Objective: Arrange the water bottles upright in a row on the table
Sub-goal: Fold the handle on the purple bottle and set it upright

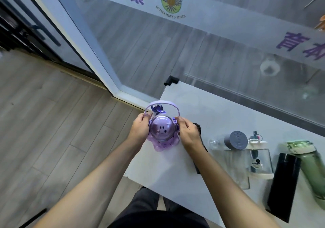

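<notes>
A purple bottle (162, 131) with a domed lid and a cat face stands upright at the left end of the white table (202, 108). My left hand (139, 131) and my right hand (187, 134) grip its two sides at the ends of the lilac carry handle (161, 103). To the right stand a clear bottle with a grey lid (236, 140), a clear bottle with a white lid (259, 159), a black bottle (283, 183) and a green bottle (311, 166), all upright in a row.
A dark flat object (200, 139) lies on the table, mostly behind my right wrist. A glass wall (158, 51) with a printed band runs along the table's far edge. Wooden floor (44, 122) lies left of the table.
</notes>
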`<state>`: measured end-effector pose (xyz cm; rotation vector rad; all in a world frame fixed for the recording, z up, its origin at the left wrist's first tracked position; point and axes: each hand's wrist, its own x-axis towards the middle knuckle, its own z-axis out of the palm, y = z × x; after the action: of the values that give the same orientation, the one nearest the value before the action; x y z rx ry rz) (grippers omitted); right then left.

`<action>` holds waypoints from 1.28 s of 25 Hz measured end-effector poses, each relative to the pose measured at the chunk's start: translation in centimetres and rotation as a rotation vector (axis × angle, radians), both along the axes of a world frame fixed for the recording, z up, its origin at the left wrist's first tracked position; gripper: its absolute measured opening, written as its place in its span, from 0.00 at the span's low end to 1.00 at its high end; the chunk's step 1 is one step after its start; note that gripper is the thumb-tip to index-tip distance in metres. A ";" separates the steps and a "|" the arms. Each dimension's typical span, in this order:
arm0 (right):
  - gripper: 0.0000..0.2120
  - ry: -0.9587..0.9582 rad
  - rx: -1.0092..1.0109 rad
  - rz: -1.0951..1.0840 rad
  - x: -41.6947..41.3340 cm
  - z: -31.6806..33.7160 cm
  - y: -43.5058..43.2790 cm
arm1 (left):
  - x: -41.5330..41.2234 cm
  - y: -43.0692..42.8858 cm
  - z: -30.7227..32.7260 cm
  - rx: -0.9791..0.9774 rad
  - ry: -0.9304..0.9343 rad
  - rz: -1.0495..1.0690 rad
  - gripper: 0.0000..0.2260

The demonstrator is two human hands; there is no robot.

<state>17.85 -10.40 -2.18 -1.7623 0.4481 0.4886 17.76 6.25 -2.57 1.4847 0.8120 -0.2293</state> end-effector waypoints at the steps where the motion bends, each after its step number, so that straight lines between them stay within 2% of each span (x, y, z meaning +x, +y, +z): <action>1: 0.17 0.018 -0.002 0.004 0.2 0.2 0.0 | 0.1 0.0 -0.2 -0.011 0.049 -0.003 0.10; 3: 0.17 0.056 -0.015 -0.016 0.9 0.5 0.0 | 0.5 -0.2 -0.2 -0.021 0.101 -0.013 0.10; 7: 0.13 0.084 -0.032 -0.133 2.9 1.0 -0.5 | 3.5 -1.3 0.9 -0.085 0.078 -0.044 0.09; 11: 0.12 0.042 -0.100 -0.259 4.7 2.0 -1.5 | 8.2 -3.9 2.1 -0.173 0.043 -0.112 0.14; 16: 0.31 -0.015 -0.146 -0.284 6.0 3.1 -3.4 | 12.7 -6.3 2.2 -0.226 0.032 -0.256 0.17; 18: 0.35 -0.041 -0.167 -0.254 6.4 3.0 -3.6 | 13.7 -5.7 2.0 -0.115 0.045 -0.325 0.16; 22: 0.39 -0.063 -0.178 -0.230 6.4 2.0 -3.5 | 14.3 -0.4 -0.2 0.416 -0.015 -0.435 0.16; 24: 0.40 -0.064 -0.177 -0.226 6.2 1.7 -3.5 | 13.7 1.9 -2.0 0.633 -0.002 -0.673 0.25; 26: 0.41 -0.057 -0.174 -0.229 6.1 1.7 -3.4 | 13.0 2.2 -3.9 0.738 -0.007 -0.981 0.40; 28: 0.40 -0.060 -0.170 -0.235 6.1 1.8 -3.4 | 12.9 1.4 -5.3 0.802 -0.012 -1.159 0.48; 30: 0.40 -0.063 -0.173 -0.231 6.2 2.0 -3.4 | 13.6 0.6 -6.5 0.887 -0.056 -1.198 0.47; 32: 0.41 -0.055 -0.174 -0.224 6.3 2.3 -3.5 | 14.7 0.4 -7.4 0.930 -0.116 -1.160 0.42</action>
<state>24.18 -13.93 0.14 -1.8593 0.6568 0.2479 32.50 6.67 -9.95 2.7089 -0.2117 -0.6672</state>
